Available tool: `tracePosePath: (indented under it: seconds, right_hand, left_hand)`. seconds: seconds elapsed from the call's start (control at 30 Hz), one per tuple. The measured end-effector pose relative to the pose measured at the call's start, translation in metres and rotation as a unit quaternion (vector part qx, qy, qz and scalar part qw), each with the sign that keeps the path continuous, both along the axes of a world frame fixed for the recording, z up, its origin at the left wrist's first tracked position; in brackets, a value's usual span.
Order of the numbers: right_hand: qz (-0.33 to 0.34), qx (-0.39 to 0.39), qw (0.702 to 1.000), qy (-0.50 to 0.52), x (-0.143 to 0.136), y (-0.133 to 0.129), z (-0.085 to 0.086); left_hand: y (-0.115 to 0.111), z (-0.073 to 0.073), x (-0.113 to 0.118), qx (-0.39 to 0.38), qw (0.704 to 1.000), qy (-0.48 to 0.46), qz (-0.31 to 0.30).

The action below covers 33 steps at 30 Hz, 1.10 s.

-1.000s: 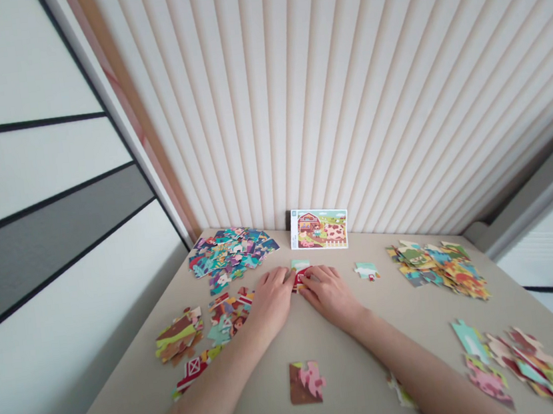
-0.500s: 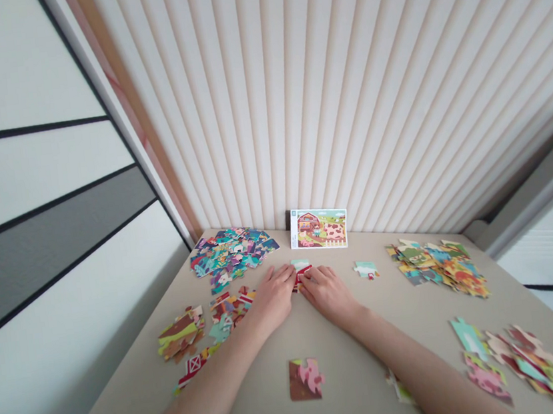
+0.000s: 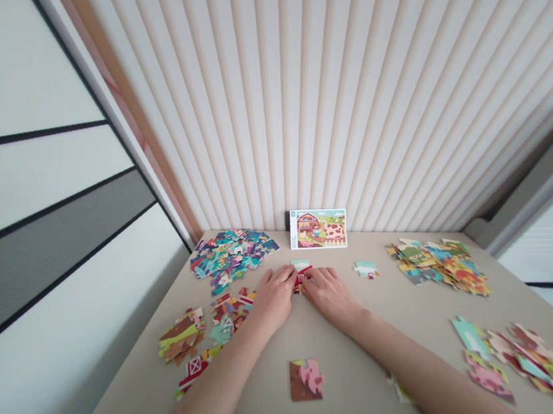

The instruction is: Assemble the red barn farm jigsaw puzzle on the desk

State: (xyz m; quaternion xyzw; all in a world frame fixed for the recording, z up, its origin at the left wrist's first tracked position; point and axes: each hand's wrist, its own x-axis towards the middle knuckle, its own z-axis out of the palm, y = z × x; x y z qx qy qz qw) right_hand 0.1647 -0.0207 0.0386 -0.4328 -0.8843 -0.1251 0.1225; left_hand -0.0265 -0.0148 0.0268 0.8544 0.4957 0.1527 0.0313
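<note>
Red and pale-blue puzzle pieces (image 3: 301, 268) lie on the table between my hands, in front of a farm picture card (image 3: 318, 229). My left hand (image 3: 276, 296) is at their left edge, its fingertips closed against a red piece. From the right, my right hand (image 3: 328, 293) has its bent fingers on the same red piece. My fingers partly cover the pieces, so whether they interlock I cannot tell. A pale-blue piece (image 3: 367, 269) lies apart to the right. Closer to me, a brown piece with a pink pig (image 3: 306, 380) lies between my forearms.
Blue-purple pieces (image 3: 234, 252) are heaped at the back left. Farm pieces (image 3: 184, 332) lie by my left forearm. A green and orange pile (image 3: 440, 266) is at the right, with pink and brown pieces (image 3: 531, 357) nearer. A pleated blind (image 3: 283, 98) hangs behind the table.
My right fingers have shifted slightly on the red piece, which shows a little more now. My left hand stays in nearly the same place.
</note>
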Motion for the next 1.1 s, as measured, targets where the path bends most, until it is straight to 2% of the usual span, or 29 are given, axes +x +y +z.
tracePosePath:
  seconds: [0.13, 0.33, 0.67, 0.97, 1.1]
  right_hand:
    - [-0.012, -0.014, 1.000, 0.005, 0.001, 0.000, 0.001]
    - [0.002, -0.042, 0.998, 0.038, 0.003, 0.004, -0.002]
    - [0.025, -0.076, 0.989, 0.120, 0.009, 0.003, 0.004]
    - [-0.011, -0.112, 0.978, 0.177, 0.017, 0.009, -0.007]
    - [-0.020, -0.118, 0.978, 0.170, 0.017, 0.008, -0.001]
  left_hand:
    - [-0.001, 0.000, 0.000, 0.013, 1.000, -0.004, -0.004]
    - [-0.001, -0.001, 0.001, 0.016, 0.999, -0.031, -0.009]
    - [0.000, 0.003, 0.000, 0.007, 0.999, -0.048, -0.019]
    - [-0.001, -0.001, 0.002, 0.025, 0.998, -0.063, -0.010]
    - [0.001, -0.004, 0.001, 0.027, 0.998, -0.064, -0.012]
